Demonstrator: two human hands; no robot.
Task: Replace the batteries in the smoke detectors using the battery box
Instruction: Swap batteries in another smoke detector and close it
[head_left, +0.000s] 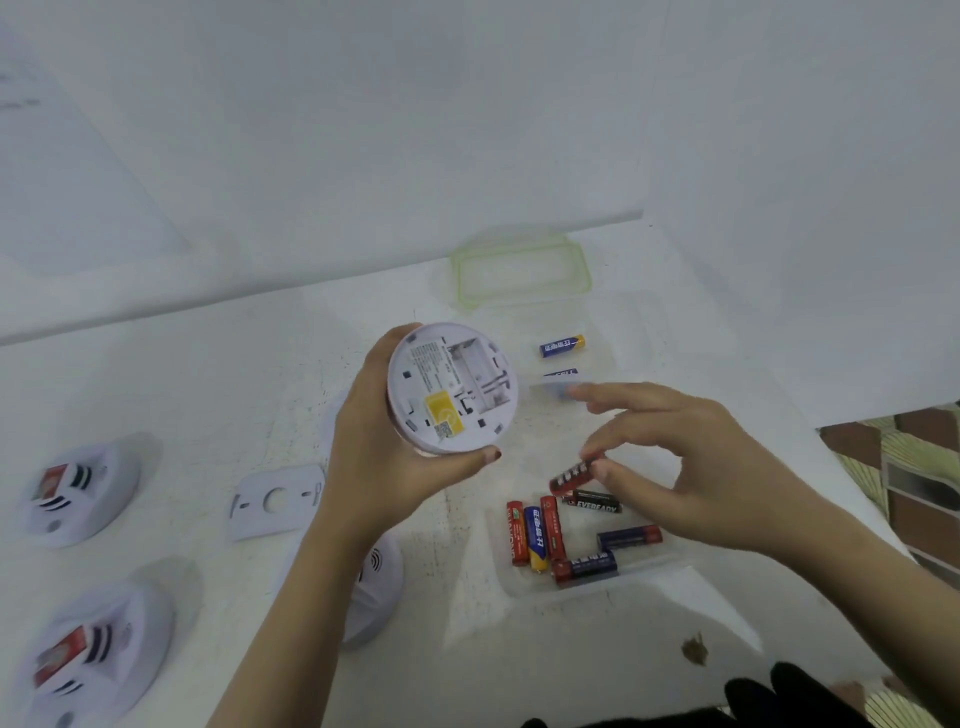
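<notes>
My left hand (384, 452) grips a round white smoke detector (452, 387), raised above the table with its back facing me. Its battery compartment is open and holds no battery, and a yellow label sits below it. My right hand (675, 457) pinches a red battery (574, 473) between thumb and fingers, just right of the detector. Below that hand stands a clear battery box (654, 564) holding several red, blue and black batteries. A second clear box (623, 332) farther back holds two blue batteries.
Two white smoke detectors (78, 493) (98, 654) lie at the left, and another detector (374, 592) sits partly hidden under my left forearm. A white mounting plate (275, 501) lies between them. A green-rimmed lid (522, 270) rests near the wall. The table edge runs along the right.
</notes>
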